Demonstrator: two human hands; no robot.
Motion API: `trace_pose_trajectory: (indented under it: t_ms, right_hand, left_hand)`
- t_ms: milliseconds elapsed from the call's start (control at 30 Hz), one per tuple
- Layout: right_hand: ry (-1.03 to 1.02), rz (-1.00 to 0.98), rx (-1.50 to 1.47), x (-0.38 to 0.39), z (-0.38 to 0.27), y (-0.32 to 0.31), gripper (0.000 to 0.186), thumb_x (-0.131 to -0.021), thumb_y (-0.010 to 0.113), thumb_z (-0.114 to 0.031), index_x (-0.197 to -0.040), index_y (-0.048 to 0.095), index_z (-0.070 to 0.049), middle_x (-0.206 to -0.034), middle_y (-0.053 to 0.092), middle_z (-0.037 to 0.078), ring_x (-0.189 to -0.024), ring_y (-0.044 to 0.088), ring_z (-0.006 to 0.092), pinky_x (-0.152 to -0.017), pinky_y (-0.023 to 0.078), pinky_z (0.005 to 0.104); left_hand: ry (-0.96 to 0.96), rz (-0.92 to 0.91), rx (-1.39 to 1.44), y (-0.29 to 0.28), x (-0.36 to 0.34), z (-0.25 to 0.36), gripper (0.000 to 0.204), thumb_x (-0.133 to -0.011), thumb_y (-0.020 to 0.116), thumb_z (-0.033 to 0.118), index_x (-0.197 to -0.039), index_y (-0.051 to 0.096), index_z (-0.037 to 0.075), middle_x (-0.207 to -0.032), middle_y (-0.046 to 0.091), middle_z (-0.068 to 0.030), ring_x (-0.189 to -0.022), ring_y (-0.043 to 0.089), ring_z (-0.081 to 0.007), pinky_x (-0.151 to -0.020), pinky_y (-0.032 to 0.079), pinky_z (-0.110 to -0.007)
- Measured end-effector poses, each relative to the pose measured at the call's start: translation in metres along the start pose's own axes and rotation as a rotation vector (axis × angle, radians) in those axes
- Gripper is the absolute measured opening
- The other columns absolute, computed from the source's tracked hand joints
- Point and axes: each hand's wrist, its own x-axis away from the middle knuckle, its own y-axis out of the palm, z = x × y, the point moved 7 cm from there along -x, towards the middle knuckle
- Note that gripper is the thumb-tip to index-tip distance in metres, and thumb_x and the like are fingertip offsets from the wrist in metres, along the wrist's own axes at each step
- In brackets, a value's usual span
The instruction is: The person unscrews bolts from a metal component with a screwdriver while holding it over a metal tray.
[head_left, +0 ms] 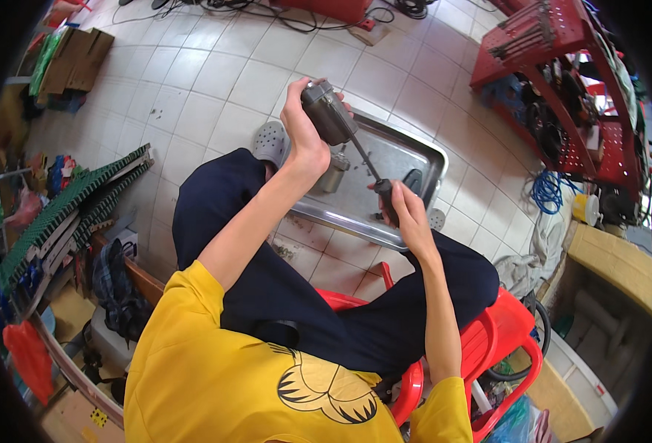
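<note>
My left hand [304, 122] is wrapped round a dark grey cylindrical metal part that looks like a small motor [329, 114], held up above the tray. In my right hand [408, 214] is a screwdriver with a dark handle [386, 203]. Its long shaft runs up and left to the lower end of the motor; whether the tip sits in a screw is too small to tell. Under both hands lies a shallow metal tray [407, 136]. A silver cylindrical part [333, 176] and a dark oval piece [412, 179] rest in it.
A red perforated tool rack [514, 55] stands at the right, with a blue coiled hose [550, 192] by its foot. Cardboard [78, 63] and a green striped folded item [74, 207] are at the left. A red plastic chair [499, 332] is beneath me. Cables [252, 9] cross the far floor.
</note>
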Motion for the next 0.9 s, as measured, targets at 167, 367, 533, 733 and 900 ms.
trace_pose_trajectory:
  t_ms: [167,367,533,733,900]
  right_hand:
    - [-0.071,0.082,-0.010,-0.021,0.017,0.005,0.028,-0.097,0.071,-0.024,-0.114,0.066,-0.003,-0.095,0.064,0.004,-0.081,0.056,0.0055,-0.063,0.046,0.0247]
    - [-0.043,-0.004,0.272,-0.030,0.041,0.025,0.021,-0.094,0.073,-0.023,-0.098,0.071,-0.002,-0.069,0.064,0.003,-0.062,0.057,0.0078,-0.055,0.043,0.0270]
    - [-0.088,-0.003,0.130,-0.028,0.033,0.021,0.032,-0.108,0.052,-0.029,-0.107,0.069,-0.001,-0.067,0.054,-0.002,-0.053,0.045,0.0045,-0.050,0.034,0.0229]
    - [-0.054,-0.062,-0.155,-0.032,0.037,0.027,0.029,-0.107,0.055,-0.028,-0.114,0.066,-0.002,-0.083,0.056,0.000,-0.068,0.051,0.0054,-0.060,0.038,0.0215]
    - [-0.084,-0.038,0.033,-0.033,0.038,0.029,0.026,-0.100,0.067,-0.029,-0.108,0.069,-0.005,-0.082,0.058,0.000,-0.070,0.050,0.0058,-0.064,0.041,0.0218]
  left_hand:
    - [0.071,0.017,-0.053,-0.010,-0.003,0.011,0.045,-0.093,0.052,0.044,-0.114,0.060,0.005,-0.087,0.067,-0.0125,-0.080,0.067,-0.0254,-0.077,0.055,-0.039]
    - [0.092,-0.030,-0.097,-0.008,-0.002,0.012,0.045,-0.094,0.054,0.042,-0.115,0.061,0.004,-0.087,0.067,-0.0132,-0.079,0.067,-0.0257,-0.077,0.054,-0.040]
    - [0.035,0.002,-0.036,-0.011,0.005,0.014,0.045,-0.094,0.054,0.042,-0.116,0.060,0.003,-0.087,0.067,-0.0130,-0.080,0.067,-0.0258,-0.078,0.054,-0.040]
    - [0.082,0.014,-0.052,-0.016,0.007,0.020,0.045,-0.094,0.054,0.042,-0.117,0.060,0.004,-0.087,0.067,-0.0127,-0.080,0.067,-0.0254,-0.078,0.054,-0.040]
    - [0.143,-0.017,-0.089,-0.016,0.008,0.024,0.045,-0.094,0.054,0.042,-0.116,0.061,0.003,-0.087,0.067,-0.0129,-0.079,0.067,-0.0249,-0.077,0.054,-0.038]
